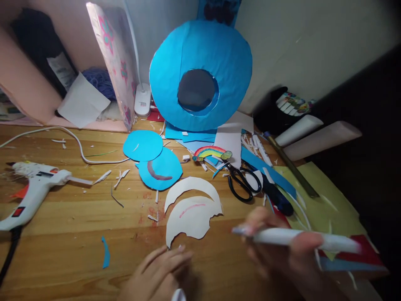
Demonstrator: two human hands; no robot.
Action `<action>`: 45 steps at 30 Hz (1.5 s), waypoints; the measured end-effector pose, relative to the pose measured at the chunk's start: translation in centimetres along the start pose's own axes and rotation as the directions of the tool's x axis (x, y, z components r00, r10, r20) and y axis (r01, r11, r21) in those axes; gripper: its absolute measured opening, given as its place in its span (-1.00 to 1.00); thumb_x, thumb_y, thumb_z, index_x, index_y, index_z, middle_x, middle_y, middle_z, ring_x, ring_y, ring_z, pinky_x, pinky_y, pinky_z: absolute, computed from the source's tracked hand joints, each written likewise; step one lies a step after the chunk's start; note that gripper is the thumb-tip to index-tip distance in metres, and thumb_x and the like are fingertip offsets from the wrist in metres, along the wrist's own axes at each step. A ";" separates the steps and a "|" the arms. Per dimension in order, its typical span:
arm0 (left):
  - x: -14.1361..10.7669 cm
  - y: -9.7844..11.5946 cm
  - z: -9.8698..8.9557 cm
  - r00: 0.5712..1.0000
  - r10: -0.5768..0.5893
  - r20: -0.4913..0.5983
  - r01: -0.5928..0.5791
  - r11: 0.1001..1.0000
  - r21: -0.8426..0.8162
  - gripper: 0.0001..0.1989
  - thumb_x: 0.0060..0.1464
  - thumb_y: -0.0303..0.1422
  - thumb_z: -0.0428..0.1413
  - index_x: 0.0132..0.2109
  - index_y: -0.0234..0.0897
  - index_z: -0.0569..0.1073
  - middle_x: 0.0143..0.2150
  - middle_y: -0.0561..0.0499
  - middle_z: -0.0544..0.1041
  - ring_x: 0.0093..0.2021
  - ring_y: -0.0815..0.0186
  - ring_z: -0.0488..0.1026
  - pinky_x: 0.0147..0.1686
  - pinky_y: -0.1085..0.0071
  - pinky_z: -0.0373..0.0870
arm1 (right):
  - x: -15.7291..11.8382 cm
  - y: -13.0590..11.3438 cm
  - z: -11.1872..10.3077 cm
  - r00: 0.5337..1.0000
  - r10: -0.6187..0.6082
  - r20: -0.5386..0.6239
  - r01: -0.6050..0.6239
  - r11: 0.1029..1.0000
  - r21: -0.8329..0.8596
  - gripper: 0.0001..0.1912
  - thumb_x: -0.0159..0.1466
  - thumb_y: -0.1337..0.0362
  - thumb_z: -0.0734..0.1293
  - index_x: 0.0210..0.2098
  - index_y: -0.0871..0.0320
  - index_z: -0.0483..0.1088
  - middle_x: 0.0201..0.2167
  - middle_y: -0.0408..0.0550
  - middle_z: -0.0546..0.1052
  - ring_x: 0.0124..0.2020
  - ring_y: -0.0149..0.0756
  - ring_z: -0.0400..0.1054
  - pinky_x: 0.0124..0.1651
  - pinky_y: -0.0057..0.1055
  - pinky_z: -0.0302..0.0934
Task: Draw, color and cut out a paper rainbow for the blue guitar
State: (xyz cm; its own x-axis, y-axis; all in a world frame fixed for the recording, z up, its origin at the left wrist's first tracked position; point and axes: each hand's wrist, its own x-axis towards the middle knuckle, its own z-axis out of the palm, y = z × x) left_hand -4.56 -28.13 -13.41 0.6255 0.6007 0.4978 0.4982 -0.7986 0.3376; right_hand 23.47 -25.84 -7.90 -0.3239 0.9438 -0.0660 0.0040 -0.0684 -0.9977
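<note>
My right hand [282,251], smeared by motion, grips a white marker [282,237] above the table's right side. Its narrow end points left. At the bottom middle, my left hand [159,271] has bent fingers by the lower edge of a cream paper cutout [188,215] with a jagged rim and a short pink line. A small white piece [178,295] sticks out under this hand, mostly hidden. An arched paper strip [194,184] lies just above the cutout. Beyond are two rounded blue paper pieces, one [159,169] bearing a dark curved stroke, the other [143,145] a small pale mark.
A glue gun [37,184] lies at left, its cord running down. Black-handled scissors [242,179] rest right of centre near a paper rainbow [211,152]. A large blue disc with a round hole [200,50] stands at the back. Paper scraps litter the wooden table [78,217].
</note>
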 end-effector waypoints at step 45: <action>1.8 0.2 0.9 0.973 -0.136 0.188 0.164 0.977 -0.140 -0.72 0.26 -0.23 -0.06 -0.28 -0.31 0.42 0.02 -0.12 0.54 0.08 0.21 0.44 0.09 0.31 0.36 | 4.8 6.5 5.9 0.968 -0.248 0.025 0.229 0.844 -0.486 -0.76 0.00 0.50 0.29 -0.38 0.09 0.21 -0.49 -0.19 0.33 -0.46 -0.36 0.22 -0.39 -0.43 0.13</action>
State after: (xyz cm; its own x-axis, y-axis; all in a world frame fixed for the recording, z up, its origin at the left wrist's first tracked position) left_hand -2.77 -27.11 -13.19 0.6536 0.7000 0.2879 0.5050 -0.6866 0.5230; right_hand 16.32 -23.69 -14.57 -0.3380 0.9229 0.1844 0.3886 0.3153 -0.8657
